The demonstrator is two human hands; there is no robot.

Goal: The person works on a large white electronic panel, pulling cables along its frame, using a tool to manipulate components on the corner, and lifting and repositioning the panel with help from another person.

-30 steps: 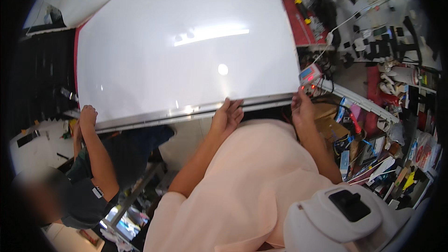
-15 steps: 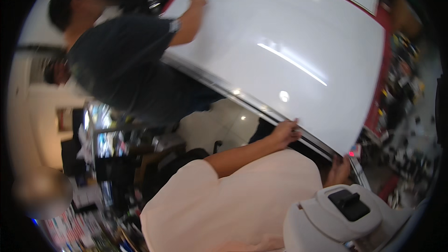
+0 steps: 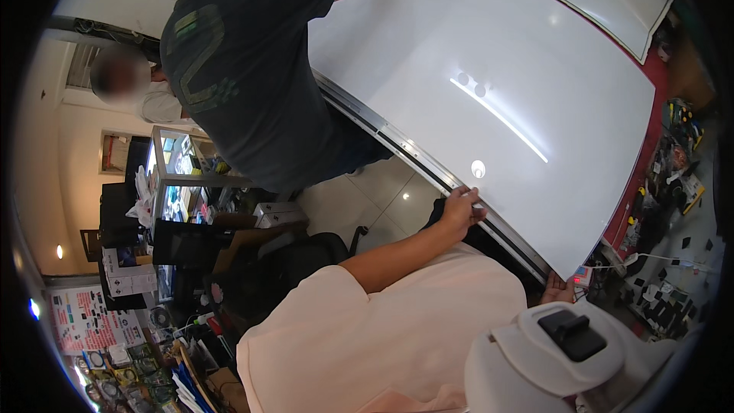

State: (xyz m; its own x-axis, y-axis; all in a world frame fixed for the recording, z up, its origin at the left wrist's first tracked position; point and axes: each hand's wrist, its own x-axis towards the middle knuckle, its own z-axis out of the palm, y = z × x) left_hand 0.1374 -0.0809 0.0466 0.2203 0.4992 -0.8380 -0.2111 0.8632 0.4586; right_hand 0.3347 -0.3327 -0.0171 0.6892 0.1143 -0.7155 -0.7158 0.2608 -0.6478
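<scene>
Panel: we carry a large white panel point(image 3: 489, 92) that fills the upper right of the frame.
Left hand: our left hand point(image 3: 461, 210) curls over its metal-framed lower edge at centre.
Right hand: our right hand point(image 3: 558, 289) sits under the panel's lower corner; its grip we cannot tell.
Co-worker: a person in a dark shirt point(image 3: 245, 69) holds the far end at upper left.

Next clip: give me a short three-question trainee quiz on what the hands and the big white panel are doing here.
1. True or false: the left hand grips the metal-framed edge of the white panel.
2. Where is the right hand? A) on top of the panel B) under its near corner
3. Who holds the far edge?

Key: 1 true; 2 B; 3 a co-worker in a dark T-shirt, arm stretched onto the panel.
</scene>
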